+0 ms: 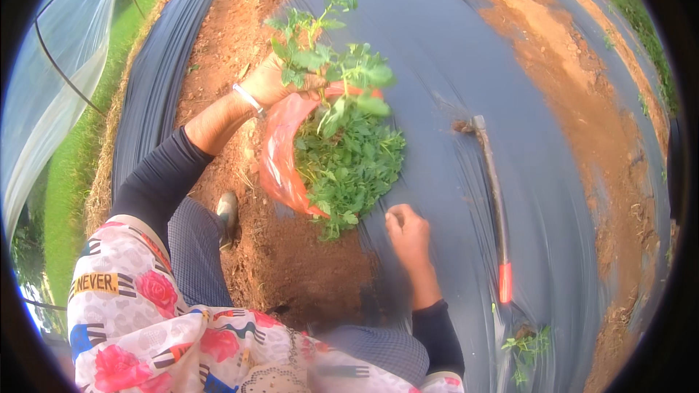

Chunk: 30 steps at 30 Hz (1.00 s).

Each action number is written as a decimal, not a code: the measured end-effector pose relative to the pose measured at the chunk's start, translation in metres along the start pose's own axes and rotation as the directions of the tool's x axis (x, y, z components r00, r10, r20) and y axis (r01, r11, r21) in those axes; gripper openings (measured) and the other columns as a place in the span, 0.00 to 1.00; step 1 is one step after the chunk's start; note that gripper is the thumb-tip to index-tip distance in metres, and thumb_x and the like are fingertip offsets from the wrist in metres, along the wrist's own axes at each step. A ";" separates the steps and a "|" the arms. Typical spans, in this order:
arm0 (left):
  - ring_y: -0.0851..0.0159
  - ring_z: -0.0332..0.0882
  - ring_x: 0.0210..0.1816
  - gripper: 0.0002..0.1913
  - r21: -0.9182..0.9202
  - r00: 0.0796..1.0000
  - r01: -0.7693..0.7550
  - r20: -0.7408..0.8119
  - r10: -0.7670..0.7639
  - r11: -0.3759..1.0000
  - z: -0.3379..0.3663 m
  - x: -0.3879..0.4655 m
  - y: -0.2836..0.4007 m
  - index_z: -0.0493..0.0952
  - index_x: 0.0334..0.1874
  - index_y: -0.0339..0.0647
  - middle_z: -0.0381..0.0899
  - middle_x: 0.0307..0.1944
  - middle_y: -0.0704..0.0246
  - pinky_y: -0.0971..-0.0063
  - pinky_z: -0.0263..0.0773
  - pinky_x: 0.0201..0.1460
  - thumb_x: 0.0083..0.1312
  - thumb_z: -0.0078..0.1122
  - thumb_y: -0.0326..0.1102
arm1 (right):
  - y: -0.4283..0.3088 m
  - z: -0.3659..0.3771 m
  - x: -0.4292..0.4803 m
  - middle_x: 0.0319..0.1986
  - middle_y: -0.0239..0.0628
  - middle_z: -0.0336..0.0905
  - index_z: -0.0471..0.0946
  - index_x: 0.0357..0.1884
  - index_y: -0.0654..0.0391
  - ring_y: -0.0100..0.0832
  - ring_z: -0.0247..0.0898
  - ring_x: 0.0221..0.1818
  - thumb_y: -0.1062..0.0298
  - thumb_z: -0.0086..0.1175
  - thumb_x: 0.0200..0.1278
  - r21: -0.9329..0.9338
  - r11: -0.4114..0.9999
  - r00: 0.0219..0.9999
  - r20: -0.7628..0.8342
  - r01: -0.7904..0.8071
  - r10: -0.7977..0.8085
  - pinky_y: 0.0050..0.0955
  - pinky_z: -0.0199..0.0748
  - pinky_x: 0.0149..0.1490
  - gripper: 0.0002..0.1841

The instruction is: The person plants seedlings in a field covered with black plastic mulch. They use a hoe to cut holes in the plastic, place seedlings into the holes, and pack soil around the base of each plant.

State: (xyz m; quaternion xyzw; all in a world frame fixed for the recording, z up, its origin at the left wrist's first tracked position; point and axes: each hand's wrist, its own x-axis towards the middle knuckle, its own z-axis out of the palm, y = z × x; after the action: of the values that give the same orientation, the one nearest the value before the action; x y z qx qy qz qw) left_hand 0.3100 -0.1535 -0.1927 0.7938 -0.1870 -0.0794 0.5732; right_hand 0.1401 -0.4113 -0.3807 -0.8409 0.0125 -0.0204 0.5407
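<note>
My left hand point(276, 82) grips leafy seedlings point(317, 57), which look like tomato plants, by their stems. They are held up over the mouth of a translucent red plastic bag point(281, 158); whether the fingers also pinch its rim is hard to tell. Packed inside the bag is a thick bunch of similar green seedlings point(355, 164), some spilling over its near edge. Lower right of the bag, apart from it, my right hand point(408, 232) hovers over the mulch film with curled fingers and nothing visible in them.
Dark plastic mulch film point(437, 164) covers the raised bed. On it lies a small hoe point(494, 191) with a red grip end. A seedling point(527, 344) stands at a hole in the film. Bare soil point(218, 54) runs alongside; a plastic-covered hoop frame point(60, 76) stands left.
</note>
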 end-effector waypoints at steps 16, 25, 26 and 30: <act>0.67 0.83 0.30 0.06 -0.322 0.965 0.192 -0.107 -0.238 0.927 0.220 0.195 -0.098 0.80 0.37 0.35 0.82 0.33 0.65 0.79 0.77 0.30 0.60 0.61 0.28 | 0.095 -0.163 0.020 0.27 0.57 0.77 0.75 0.37 0.66 0.56 0.75 0.34 0.59 0.57 0.51 -0.572 0.695 0.893 -0.368 -0.436 0.257 0.46 0.71 0.41 0.19; 0.68 0.83 0.28 0.06 -0.236 0.947 0.282 -0.086 -0.309 0.930 0.243 0.196 -0.124 0.80 0.37 0.33 0.82 0.31 0.63 0.81 0.76 0.28 0.58 0.60 0.26 | 0.099 -0.166 0.018 0.23 0.58 0.75 0.74 0.27 0.65 0.57 0.73 0.30 0.59 0.57 0.49 -0.549 0.702 0.879 -0.409 -0.453 0.247 0.47 0.70 0.36 0.16; 0.69 0.83 0.28 0.06 -0.230 0.950 0.280 -0.072 -0.304 0.932 0.244 0.195 -0.126 0.80 0.37 0.34 0.82 0.30 0.63 0.81 0.76 0.28 0.58 0.60 0.26 | 0.100 -0.166 0.017 0.22 0.57 0.75 0.74 0.27 0.65 0.57 0.73 0.29 0.59 0.57 0.49 -0.536 0.723 0.884 -0.404 -0.436 0.234 0.47 0.70 0.36 0.16; 0.69 0.83 0.28 0.05 -0.202 0.956 0.271 -0.058 -0.288 0.941 0.252 0.198 -0.135 0.81 0.35 0.35 0.82 0.29 0.65 0.80 0.77 0.29 0.58 0.60 0.25 | 0.099 -0.171 0.010 0.21 0.55 0.75 0.73 0.26 0.64 0.57 0.73 0.28 0.59 0.57 0.49 -0.521 0.739 0.886 -0.405 -0.427 0.226 0.47 0.70 0.35 0.15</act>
State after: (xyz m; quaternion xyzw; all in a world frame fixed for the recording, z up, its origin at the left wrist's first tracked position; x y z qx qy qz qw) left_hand 0.4339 -0.4154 -0.3852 0.7560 -0.0389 -0.1431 0.6376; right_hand 0.1416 -0.6085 -0.3996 -0.9371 0.2535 -0.0529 0.2340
